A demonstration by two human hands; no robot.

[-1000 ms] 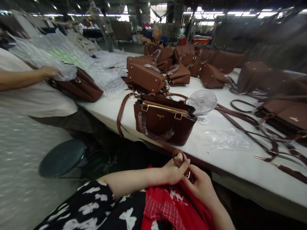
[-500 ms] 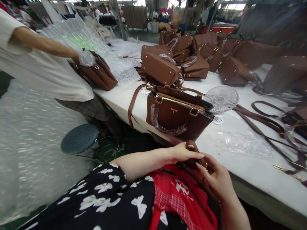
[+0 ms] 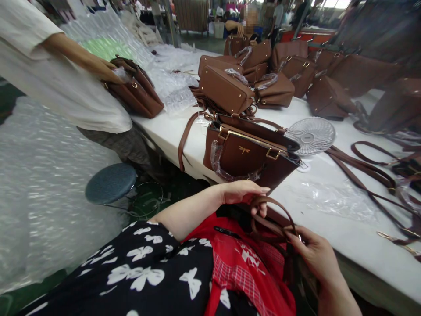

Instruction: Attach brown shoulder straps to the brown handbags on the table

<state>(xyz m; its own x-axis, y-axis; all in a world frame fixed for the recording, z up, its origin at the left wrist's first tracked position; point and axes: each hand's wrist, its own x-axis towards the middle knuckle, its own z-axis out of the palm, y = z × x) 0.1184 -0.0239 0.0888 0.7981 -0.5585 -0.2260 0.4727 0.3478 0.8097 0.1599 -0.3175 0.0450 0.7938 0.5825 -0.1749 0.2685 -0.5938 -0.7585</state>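
A brown leather strap (image 3: 276, 202), bent into loops, runs between my two hands above my lap. My left hand (image 3: 242, 194) curls its fingers round one loop of it. Lower and to the right, my right hand (image 3: 312, 251) pinches the strap between thumb and fingers, close to a small metal fitting. Just beyond my hands a brown handbag (image 3: 240, 153) stands upright at the table edge, its top open. It bears a gold dragonfly emblem, and clear plastic wraps its front handle. Another strap hangs from the bag's left side over the edge.
A small clear-bladed fan (image 3: 311, 136) stands behind the handbag. Several brown bags (image 3: 226, 90) crowd the white table (image 3: 332, 237), with loose straps (image 3: 365, 175) at right. At left a co-worker (image 3: 59, 83) reaches into another bag; a round stool (image 3: 111, 183) stands below.
My hands have moved apart, the right one going right and down, and the strap between them has spread into a wider loop. The co-worker's hand has shifted at the other bag.
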